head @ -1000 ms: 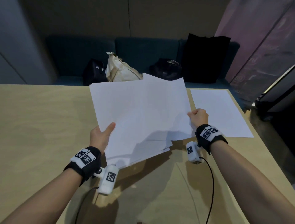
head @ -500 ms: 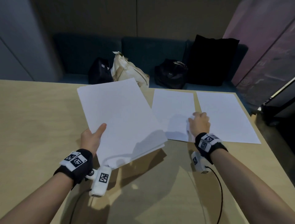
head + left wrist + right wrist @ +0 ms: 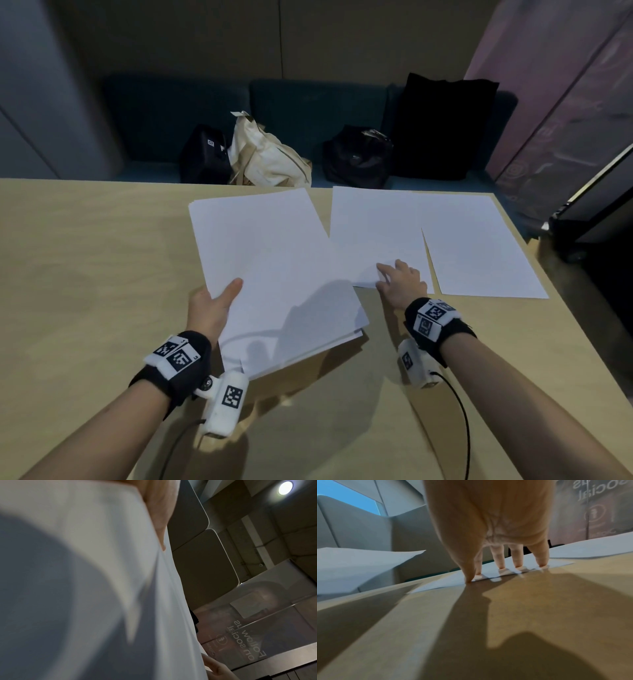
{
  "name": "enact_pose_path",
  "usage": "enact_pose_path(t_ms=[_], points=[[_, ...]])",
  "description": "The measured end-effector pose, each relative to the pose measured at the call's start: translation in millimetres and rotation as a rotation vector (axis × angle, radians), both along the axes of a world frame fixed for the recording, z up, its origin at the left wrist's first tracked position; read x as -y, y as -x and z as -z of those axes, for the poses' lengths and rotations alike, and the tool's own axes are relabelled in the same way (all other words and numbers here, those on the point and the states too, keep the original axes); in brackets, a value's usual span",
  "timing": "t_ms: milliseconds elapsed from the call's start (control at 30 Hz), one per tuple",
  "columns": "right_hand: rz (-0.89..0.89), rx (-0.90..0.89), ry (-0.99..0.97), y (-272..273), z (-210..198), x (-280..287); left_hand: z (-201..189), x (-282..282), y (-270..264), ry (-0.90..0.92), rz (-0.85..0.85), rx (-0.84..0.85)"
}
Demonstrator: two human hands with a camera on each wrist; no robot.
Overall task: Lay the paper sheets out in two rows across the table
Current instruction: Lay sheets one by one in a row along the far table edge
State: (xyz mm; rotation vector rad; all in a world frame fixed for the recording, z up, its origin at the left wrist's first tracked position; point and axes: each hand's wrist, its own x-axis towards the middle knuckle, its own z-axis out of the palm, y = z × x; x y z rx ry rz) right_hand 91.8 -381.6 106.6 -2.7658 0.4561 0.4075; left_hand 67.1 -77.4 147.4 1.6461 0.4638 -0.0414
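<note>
While the wide pale tabletop [image 3: 85, 274] carries two plain white sheets side by side at its far right, long edges running away from the person, the left hand [image 3: 209, 308] grips a tilted stack [image 3: 274, 274] (thumb on top). The right hand [image 3: 400, 284] presses spread, straight fingertips [image 3: 501, 569] on the nearer-left sheet [image 3: 373, 233]; its neighbour [image 3: 479, 246] lies just beside.

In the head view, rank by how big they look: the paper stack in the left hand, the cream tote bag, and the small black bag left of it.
1. paper stack, though nearness inflates it
2. cream tote bag
3. small black bag
</note>
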Motion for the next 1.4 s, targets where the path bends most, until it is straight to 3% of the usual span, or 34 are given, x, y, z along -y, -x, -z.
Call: enact_pose_path(t_ms=[500, 667, 800, 900, 1267, 1400], points=[[0.014, -0.001, -0.064, -1, -7, 5, 0, 7, -1, -0.003, 0.028, -0.005], [0.234, 0.137, -0.018, 4, -17, 34, 2, 7, -1, -0.006, 0.028, -0.011], [0.442, 0.032, 0.026, 15, -17, 69, 4, 10, -1, -0.019, 0.042, -0.006], [0.401, -0.065, 0.063, 25, -10, 86, 6, 12, 0, -0.018, 0.055, 0.000], [0.383, -0.007, 0.077, 25, -7, 91, 7, 14, -1, -0.001, 0.046, -0.007], [0.301, 0.115, 0.115, 23, -10, 77, 7, 14, 0, 0.001, 0.037, -0.005]])
